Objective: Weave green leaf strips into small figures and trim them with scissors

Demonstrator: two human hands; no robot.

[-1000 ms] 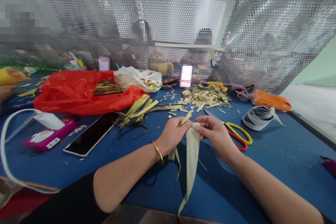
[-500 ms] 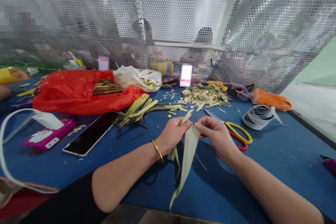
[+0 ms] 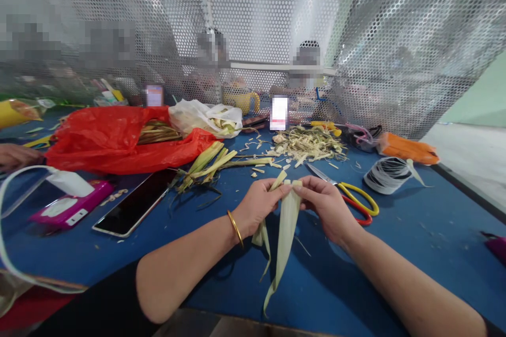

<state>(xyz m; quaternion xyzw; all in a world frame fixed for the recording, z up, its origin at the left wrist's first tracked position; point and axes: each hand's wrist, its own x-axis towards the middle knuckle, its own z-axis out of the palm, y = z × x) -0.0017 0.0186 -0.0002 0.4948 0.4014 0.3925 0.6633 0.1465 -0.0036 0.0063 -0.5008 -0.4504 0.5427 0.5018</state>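
Perforated metal screens [image 3: 276, 21] stand along the back of the blue desk [image 3: 356, 284], with a green wall [image 3: 480, 89] at the far right. Both your hands meet near the middle. Your left hand [image 3: 265, 202] has its grip closed, thumb against fingers, at the upper left edge of a broad pale husk strip [image 3: 289, 218]; a narrower strip [image 3: 278, 181] also pokes up from that hand, between thumb and fingers. Your right hand [image 3: 322, 195] pinches the broad strip's top right corner, its thumb and index finger pressed together with the husk between them. So the broad strip lies just below and between your two grips, hanging down and tapering to a curled tip towards the desk's near edge. Scissors [image 3: 339, 185] with yellow and red handles rest just beyond your right hand. Past your fingertips sits a heap of shredded scraps [image 3: 312, 145].
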